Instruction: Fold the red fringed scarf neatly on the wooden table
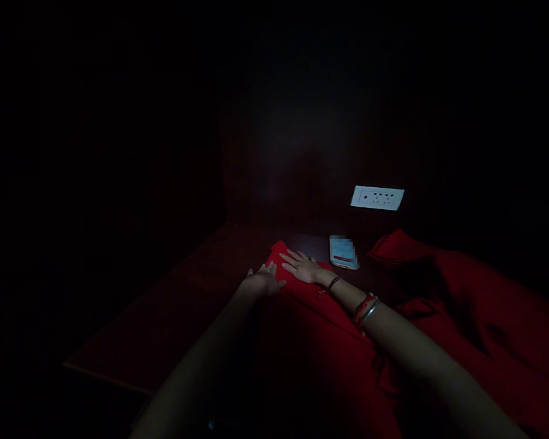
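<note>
On the table (pixel 178 311) we seem to be smoothing the cloth (pixel 320 341), our right hand (pixel 303 269) flat and wide on it, our left hand (pixel 264 280) spread at its edge, and the next move likely needs soft pressing.

The cloth (pixel 320 332) is plain red. The counter (pixel 165 323) seems dark reddish brown, as far as the dimness shows. The socket panel (pixel 377 198) is white, the phone screen (pixel 343 249) pale blue with a red strip, the bangle (pixel 371 310) silver, the cord bracelet (pixel 359 313) red.
</note>
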Tool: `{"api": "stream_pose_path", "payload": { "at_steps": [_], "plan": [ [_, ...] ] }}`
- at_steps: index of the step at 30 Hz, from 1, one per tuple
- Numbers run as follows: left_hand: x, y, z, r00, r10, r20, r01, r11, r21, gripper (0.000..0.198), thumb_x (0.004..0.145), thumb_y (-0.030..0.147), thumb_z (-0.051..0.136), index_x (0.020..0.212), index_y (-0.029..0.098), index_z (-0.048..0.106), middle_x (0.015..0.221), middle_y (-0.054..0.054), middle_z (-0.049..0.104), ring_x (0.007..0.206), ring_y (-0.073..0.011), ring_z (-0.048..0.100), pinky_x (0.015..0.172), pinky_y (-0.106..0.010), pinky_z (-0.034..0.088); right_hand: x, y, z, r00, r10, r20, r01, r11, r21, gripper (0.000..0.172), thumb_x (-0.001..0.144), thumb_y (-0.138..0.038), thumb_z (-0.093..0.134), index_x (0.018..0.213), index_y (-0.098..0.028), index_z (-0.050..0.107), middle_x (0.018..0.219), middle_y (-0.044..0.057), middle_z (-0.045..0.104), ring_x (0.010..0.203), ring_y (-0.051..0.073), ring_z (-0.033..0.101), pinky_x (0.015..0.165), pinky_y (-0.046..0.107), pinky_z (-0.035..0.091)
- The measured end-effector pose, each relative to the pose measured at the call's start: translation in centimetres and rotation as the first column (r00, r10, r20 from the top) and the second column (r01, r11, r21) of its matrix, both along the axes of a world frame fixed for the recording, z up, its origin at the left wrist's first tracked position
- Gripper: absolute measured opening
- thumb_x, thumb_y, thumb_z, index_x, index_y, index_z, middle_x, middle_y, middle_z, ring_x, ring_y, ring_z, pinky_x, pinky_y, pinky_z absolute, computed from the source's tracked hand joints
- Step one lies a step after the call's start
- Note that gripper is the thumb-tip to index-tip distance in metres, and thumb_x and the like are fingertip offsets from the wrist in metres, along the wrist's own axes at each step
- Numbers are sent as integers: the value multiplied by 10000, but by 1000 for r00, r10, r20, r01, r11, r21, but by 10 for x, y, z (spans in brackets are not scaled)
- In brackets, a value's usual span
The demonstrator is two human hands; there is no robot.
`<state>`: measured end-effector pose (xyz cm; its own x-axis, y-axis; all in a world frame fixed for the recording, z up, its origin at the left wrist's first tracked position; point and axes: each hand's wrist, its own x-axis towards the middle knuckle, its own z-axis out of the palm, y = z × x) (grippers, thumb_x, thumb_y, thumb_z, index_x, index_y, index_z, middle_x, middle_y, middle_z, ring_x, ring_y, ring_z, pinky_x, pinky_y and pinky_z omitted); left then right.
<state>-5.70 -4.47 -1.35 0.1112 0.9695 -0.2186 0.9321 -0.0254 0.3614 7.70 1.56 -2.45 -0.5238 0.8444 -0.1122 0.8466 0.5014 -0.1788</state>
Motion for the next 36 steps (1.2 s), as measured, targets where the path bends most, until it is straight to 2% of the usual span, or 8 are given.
{"api": "stream_pose_path", "payload": {
  "at_steps": [6, 10, 14, 18, 23, 27, 32, 36],
  "plan": [
    [-5, 1, 6, 993, 72, 91, -80, 993, 87, 464, 654, 376, 518, 1061, 156, 478, 1210, -161, 374, 1110, -305, 316, 892, -461, 188, 24, 7, 21, 969, -124, -212, 141, 988, 68, 548, 775, -399, 360, 1246, -139, 259, 1277, 127, 277, 1148, 228, 262, 907, 359, 238],
    [-17, 19, 4, 944, 204, 259, -259, 944, 203, 404, 734, 400, 416, 1016, 120, 491, 1099, -175, 473, 1002, -273, 443, 786, -343, 345, 50, 1, 36, 915, -338, -220, 319, 940, -117, 404, 663, -229, 543, 1031, -67, 509, 1019, 153, 537, 911, 224, 499, 725, 268, 386],
    [-19, 48, 5, 774, 305, 554, -366, 931, -2, 466, 762, 489, 325, 932, 103, 524, 981, -140, 553, 884, -227, 523, 640, -263, 414, 57, -16, 27, 904, -318, -285, 285, 946, -155, 265, 669, -141, 504, 928, -105, 548, 883, 69, 596, 755, 146, 542, 612, 205, 396],
    [-1, 74, 18, 705, 346, 619, -343, 930, -130, 482, 631, 447, 557, 967, 105, 506, 997, -142, 545, 839, -237, 540, 547, -256, 432, 51, -28, 16, 901, -178, -396, 226, 971, 78, 331, 639, -121, 527, 966, -148, 492, 928, 43, 566, 827, 134, 509, 700, 217, 366],
    [16, 93, 34, 604, 203, 771, -218, 972, -85, 410, 633, 132, 589, 1027, 187, 492, 987, -56, 566, 813, -151, 556, 592, -200, 449, 59, -26, 20, 875, -253, -413, 341, 928, 153, 426, 684, -193, 517, 1091, -162, 396, 955, 73, 553, 862, 158, 509, 702, 231, 362],
    [16, 103, 22, 480, 112, 870, -221, 975, -4, 451, 652, 90, 574, 1073, 207, 461, 945, -28, 580, 734, -97, 570, 609, -177, 452, 68, -26, 20, 875, -394, -283, 440, 890, 121, 452, 716, -236, 483, 1137, -135, 355, 947, 134, 555, 868, 207, 520, 678, 260, 371],
    [16, 108, 0, 439, 141, 887, -331, 943, 14, 435, 633, 88, 597, 1046, 152, 476, 989, -69, 552, 752, -99, 566, 623, -166, 451, 67, -28, 17, 916, -329, -230, 364, 922, 130, 401, 672, -124, 469, 1070, -140, 426, 942, 125, 563, 870, 203, 521, 660, 241, 371],
    [1, 103, 6, 337, 38, 941, -206, 978, 34, 449, 665, 90, 560, 1075, 240, 455, 1019, -23, 536, 788, -71, 557, 647, -143, 450, 66, -32, 29, 949, -210, -235, 248, 959, 141, 381, 595, -46, 463, 954, -166, 504, 867, 71, 589, 798, 176, 539, 610, 203, 359]
  ]
}}
